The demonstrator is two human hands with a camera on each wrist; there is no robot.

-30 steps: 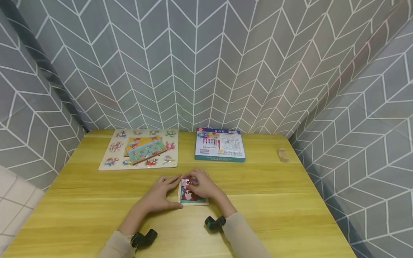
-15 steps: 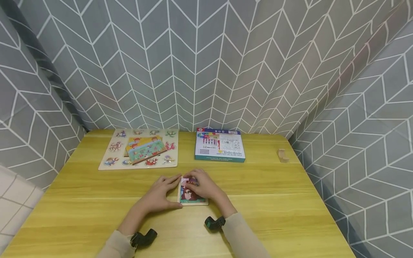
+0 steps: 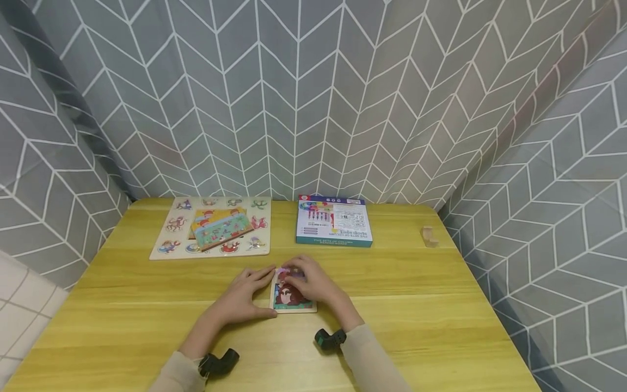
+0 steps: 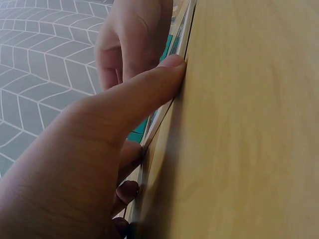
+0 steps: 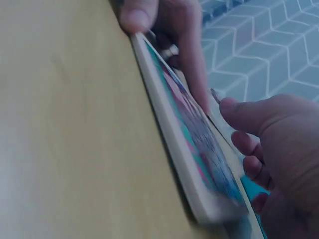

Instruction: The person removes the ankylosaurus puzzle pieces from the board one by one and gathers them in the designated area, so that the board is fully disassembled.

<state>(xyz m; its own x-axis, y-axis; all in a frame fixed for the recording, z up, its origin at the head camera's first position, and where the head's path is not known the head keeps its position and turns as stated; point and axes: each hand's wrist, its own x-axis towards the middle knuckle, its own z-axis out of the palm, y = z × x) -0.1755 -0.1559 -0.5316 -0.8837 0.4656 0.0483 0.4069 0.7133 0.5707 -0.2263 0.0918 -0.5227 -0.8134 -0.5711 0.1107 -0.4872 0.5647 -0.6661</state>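
A small wooden-framed jigsaw puzzle point(image 3: 286, 298) with a dark red and teal picture lies flat on the table. My left hand point(image 3: 243, 295) spreads along its left side, the thumb at the near corner and the index fingertip at the far one. Over the far part of the picture, my right hand point(image 3: 313, 282) pinches a thin puzzle piece point(image 5: 215, 95), which shows edge-on at the thumb tip in the right wrist view. The right hand covers the puzzle's far right part. In the left wrist view the left thumb point(image 4: 172, 62) rests against the frame's edge.
At the back left, a white board point(image 3: 164, 247) with sea-animal pictures bears two small picture puzzles point(image 3: 222, 231). A blue and white box point(image 3: 333, 220) stands at the back middle. A small pale wooden piece point(image 3: 429, 236) lies at the right. Patterned curtains point(image 3: 294, 109) border the table.
My right hand has shifted slightly to the right over the puzzle. The pale pinkish patch at the picture's upper left now shows more dark red. My left hand has stayed in place.
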